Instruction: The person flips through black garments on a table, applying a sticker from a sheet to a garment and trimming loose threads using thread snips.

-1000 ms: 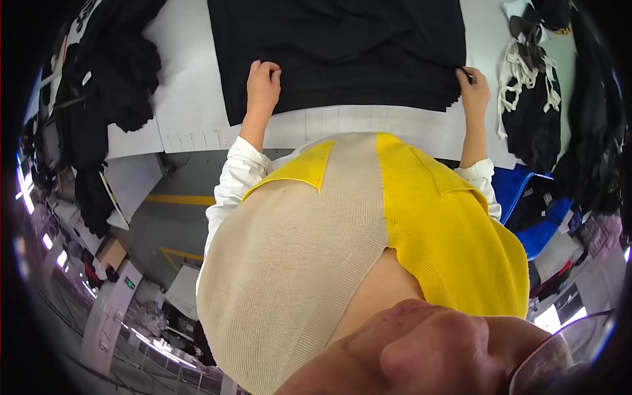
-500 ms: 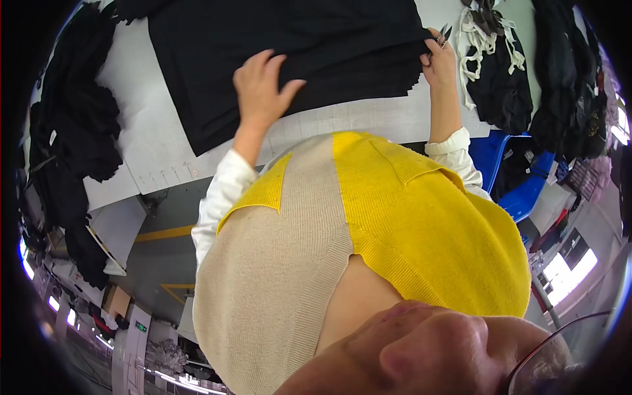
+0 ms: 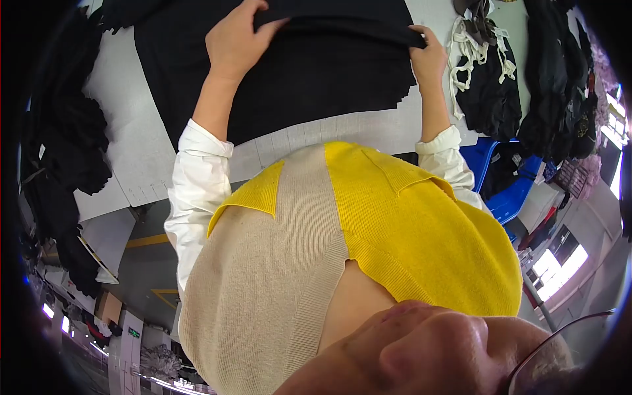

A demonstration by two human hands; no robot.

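Black cloth (image 3: 329, 79) lies spread in layers on the pale table, its right edge jagged. A raised fold runs across it between my two hands. My left hand (image 3: 232, 43) is over the cloth's upper left part, thumb and fingers apart, with black fabric showing in the gap. At the right edge my right hand (image 3: 428, 56) pinches the cloth between thumb and fingers. Whatever else lies in that palm is hidden.
Dark garments (image 3: 66, 131) are heaped at the left. On the right lie white straps (image 3: 464, 59) on black fabric, with more dark clothing (image 3: 559, 72) beyond. A blue chair (image 3: 507, 201) stands below the table's right end. The pale table (image 3: 131, 141) has its near edge by my body.
My left hand has moved up and left across the cloth. The cloth's fold has risen, and the right hand has shifted slightly. Pointed snips seen at the right hand earlier no longer show.
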